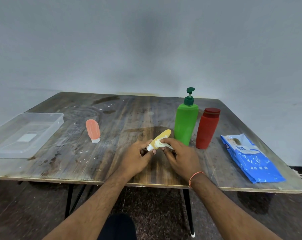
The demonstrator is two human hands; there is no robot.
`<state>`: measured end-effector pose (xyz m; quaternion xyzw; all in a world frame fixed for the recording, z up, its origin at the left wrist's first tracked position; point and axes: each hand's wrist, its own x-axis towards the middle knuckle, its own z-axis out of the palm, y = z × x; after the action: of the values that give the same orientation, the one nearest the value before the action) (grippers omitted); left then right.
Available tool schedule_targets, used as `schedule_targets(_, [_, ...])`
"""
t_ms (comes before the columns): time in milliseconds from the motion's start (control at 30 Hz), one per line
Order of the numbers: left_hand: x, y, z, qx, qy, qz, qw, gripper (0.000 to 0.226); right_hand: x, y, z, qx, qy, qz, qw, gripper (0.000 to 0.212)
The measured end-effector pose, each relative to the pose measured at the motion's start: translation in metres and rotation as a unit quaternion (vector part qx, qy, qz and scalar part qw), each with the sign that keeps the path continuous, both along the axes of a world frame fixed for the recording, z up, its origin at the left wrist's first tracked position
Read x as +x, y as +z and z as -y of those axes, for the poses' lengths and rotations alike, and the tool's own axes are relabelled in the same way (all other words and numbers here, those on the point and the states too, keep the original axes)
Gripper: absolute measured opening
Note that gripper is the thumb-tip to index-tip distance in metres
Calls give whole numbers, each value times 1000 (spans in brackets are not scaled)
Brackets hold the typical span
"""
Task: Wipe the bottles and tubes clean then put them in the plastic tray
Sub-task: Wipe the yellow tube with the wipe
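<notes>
My left hand (138, 157) grips the white-capped end of a yellow tube (162, 136), which tilts up and to the right above the table's front middle. My right hand (179, 154) pinches a crumpled white wipe (161, 144) against the tube's middle. An orange tube (93, 129) stands on its white cap to the left. A green pump bottle (185, 123) and a red bottle (207, 129) stand upright just right of my hands. The clear plastic tray (47, 134) sits at the table's left edge, with only a white label showing inside.
A blue pack of wet wipes (250, 159) lies flat near the right front corner. The wooden table (122, 111) is stained and speckled. Its front edge runs just below my wrists, above dark floor and black legs. A grey wall stands behind.
</notes>
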<state>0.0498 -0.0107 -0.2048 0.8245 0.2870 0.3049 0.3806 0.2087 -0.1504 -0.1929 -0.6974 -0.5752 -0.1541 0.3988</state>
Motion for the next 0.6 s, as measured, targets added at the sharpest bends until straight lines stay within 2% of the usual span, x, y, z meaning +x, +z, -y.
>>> schedule_targets(100, [1,3,2,-12,-32,-14,999,22,0,1,0,0,-2,-2,1000,30])
schedule_targets(233, [-1,6,4,-22,-54,-20,998,18,1,1,0,-2,-4,5,1000,31])
schedule_targets(400, [0,2,3,-25,-86,-18,996,21,2,0,-2,-1,-5,16,1000,32])
schedule_targets(600, [-1,5,6,-18,-88,-31,995,38,1,-5,-3,1,28,61,998,33])
